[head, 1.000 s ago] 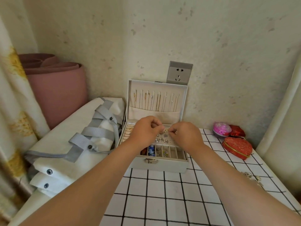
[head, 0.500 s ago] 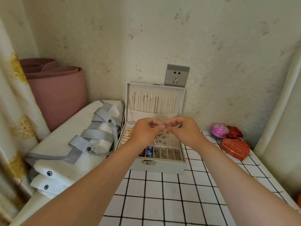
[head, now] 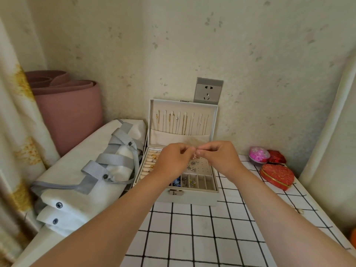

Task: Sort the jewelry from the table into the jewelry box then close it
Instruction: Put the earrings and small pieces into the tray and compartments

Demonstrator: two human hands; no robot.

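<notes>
Left hand and right hand hover with curled fingers, together pinching a tiny piece above the one open jewelry box on the table. Three small cases sit to its right.

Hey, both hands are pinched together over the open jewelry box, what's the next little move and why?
Probably lower the small piece onto the perforated pad: left hand and right hand seem to pinch it just above the open jewelry box.
</notes>
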